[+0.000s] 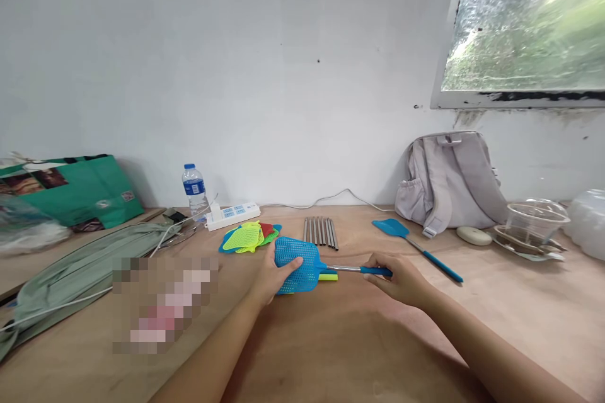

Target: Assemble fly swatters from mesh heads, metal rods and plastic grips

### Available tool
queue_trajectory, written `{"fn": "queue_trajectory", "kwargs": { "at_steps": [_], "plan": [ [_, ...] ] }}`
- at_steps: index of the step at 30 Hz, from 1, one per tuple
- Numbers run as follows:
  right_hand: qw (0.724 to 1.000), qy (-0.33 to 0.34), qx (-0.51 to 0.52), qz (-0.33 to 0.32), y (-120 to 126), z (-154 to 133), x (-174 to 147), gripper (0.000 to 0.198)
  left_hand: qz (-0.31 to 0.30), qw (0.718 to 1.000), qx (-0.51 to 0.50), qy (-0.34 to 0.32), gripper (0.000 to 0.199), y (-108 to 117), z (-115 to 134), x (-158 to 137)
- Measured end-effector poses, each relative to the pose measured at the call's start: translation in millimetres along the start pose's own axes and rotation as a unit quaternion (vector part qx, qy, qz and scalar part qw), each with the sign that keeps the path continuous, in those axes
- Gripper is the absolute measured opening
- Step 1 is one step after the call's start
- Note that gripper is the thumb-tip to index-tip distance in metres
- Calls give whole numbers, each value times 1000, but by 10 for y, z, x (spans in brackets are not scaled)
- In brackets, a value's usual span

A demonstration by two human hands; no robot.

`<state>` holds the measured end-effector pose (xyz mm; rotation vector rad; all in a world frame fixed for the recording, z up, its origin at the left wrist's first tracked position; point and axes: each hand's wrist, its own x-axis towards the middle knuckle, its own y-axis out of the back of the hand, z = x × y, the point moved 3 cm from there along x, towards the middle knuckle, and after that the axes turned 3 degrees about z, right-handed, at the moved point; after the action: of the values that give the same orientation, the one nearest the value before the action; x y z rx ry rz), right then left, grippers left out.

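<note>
A blue fly swatter [299,266] with a perforated head and a metal shaft is held level above the table. My left hand [278,274] grips its head, the thumb across the mesh. My right hand [394,277] is closed round its blue handle. Beneath the swatter a yellow-green piece [328,277] shows, partly hidden. Behind my left hand lies a pile of swatter heads [243,238] in yellow, blue, red and green. A row of several metal tubes [321,232] lies behind the swatter. Another blue fly swatter [425,254] rests to the right of it.
On the wooden table [359,340] stand a water bottle [193,192] and a white power strip [232,215]. A green bag [104,195] and a grey-green cloth bag [94,264] lie left. A backpack [454,182], a round white case [474,236] and a plastic cup [536,223] stand right.
</note>
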<state>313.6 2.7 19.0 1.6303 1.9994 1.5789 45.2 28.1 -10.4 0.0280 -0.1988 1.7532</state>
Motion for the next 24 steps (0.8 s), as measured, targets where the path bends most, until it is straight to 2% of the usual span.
{"fn": "queue_trajectory", "kwargs": {
  "at_steps": [6, 12, 17, 20, 22, 24],
  "plan": [
    [1000, -2, 17, 4, -46, 26, -3, 8, -3, 997, 48, -62, 69, 6, 3, -5],
    [999, -12, 37, 3, -93, 54, -13, 8, 2, 995, 73, -65, 76, 35, 34, -9],
    [1000, 9, 4, -1, -101, -83, -26, 8, -6, 998, 46, -39, 70, 59, 99, -13],
    [999, 34, -16, -11, -76, -154, -16, 4, -32, 999, -1, -25, 58, 64, 143, 16],
    [998, 59, -29, -14, -11, -110, 9, 10, -41, 997, -56, -28, 49, 84, 157, 69],
    [997, 66, -48, 16, 112, 60, 37, 15, -17, 995, -90, -43, 42, 148, 149, 149]
  ]
}}
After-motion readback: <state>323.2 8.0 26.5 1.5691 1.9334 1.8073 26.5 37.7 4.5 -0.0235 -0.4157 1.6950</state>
